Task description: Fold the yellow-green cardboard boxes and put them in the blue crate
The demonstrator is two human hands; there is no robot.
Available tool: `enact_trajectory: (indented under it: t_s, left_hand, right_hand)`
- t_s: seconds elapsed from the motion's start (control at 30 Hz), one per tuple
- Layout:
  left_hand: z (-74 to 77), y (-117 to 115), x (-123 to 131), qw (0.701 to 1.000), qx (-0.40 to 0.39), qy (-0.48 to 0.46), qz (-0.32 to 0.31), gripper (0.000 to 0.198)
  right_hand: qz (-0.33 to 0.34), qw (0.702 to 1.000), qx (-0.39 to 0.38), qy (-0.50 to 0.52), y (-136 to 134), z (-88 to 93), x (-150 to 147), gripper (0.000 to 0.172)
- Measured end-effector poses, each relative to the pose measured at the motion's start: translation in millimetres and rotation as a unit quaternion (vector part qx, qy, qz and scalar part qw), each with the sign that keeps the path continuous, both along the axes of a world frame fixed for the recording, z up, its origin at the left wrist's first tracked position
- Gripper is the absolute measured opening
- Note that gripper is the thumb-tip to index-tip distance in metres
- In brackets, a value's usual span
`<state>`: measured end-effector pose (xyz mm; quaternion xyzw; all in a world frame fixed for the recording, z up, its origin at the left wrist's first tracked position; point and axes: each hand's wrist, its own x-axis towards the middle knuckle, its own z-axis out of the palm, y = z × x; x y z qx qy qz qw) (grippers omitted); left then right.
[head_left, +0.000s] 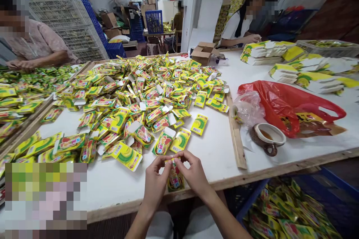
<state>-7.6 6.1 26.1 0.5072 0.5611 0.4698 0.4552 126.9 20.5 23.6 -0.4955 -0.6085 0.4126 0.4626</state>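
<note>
At the front edge of the white table, my left hand (157, 175) and my right hand (193, 170) both pinch the top end of one small printed carton (175, 179). The carton is yellow and green with red pictures, and its lower end points toward me. My fingertips cover its upper end, so I cannot tell how the flap there lies. Just beyond my hands lie more cartons of the same kind, one with a white flap sticking out (165, 141) and a yellow one (181, 140). A large heap of cartons (140, 93) spreads behind them.
A wooden strip (237, 138) edges the work area. Right of it are a brown mug (259, 140) with liquid, a red plastic bag (275, 101) and stacks of flat cartons (314, 76). A blue crate (252, 201) holds filled packs below. Co-workers sit left (42, 41) and right (238, 33).
</note>
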Motion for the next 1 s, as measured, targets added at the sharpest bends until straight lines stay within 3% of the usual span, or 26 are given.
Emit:
enact_trajectory:
  t_s: [0.33,0.43,0.5,0.6,0.73,0.8,0.83,0.9,1.0]
  left_hand:
    - [-15.5,-10.1,-5.6,0.999,0.011,-0.038,-0.009,0.019]
    - [-13.7,-10.6,-7.7,0.999,0.043,0.006,-0.021,0.016]
    - [-9.0,-4.0,-9.0,0.995,0.08,0.064,-0.018,0.017]
    - [-5.5,16.2,-11.3,0.976,0.136,0.167,0.021,0.014]
    - [-15.1,46.3,-14.6,0.958,0.122,0.258,0.03,0.049]
    - [-19.8,52.9,-15.6,0.964,0.085,0.252,0.017,0.059]
    - [-20.7,52.7,-15.8,0.972,0.061,0.229,0.01,0.059]
    - [-19.2,45.0,-15.8,0.988,0.016,0.151,-0.002,0.057]
    - [-12.4,20.8,-14.6,0.999,-0.013,0.031,-0.013,0.051]
  right_hand:
    - [0.043,0.997,-0.041,0.05,-4.6,-9.0,2.9,0.01]
    - [0.043,0.997,-0.037,0.052,-8.2,-5.9,1.0,0.01]
    - [0.014,1.0,-0.018,0.02,-13.8,3.3,15.3,0.014]
    - [-0.079,0.992,-0.022,-0.099,-33.0,20.0,82.0,0.023]
    - [-0.173,0.92,-0.08,-0.343,-71.0,31.3,211.8,0.026]
    - [-0.197,0.896,-0.09,-0.387,-84.3,33.2,244.9,0.022]
    - [-0.201,0.898,-0.091,-0.382,-87.2,33.6,246.2,0.022]
    - [-0.187,0.922,-0.086,-0.328,-84.4,32.6,219.4,0.026]
    - [-0.124,0.97,-0.069,-0.195,-63.4,23.2,136.9,0.026]
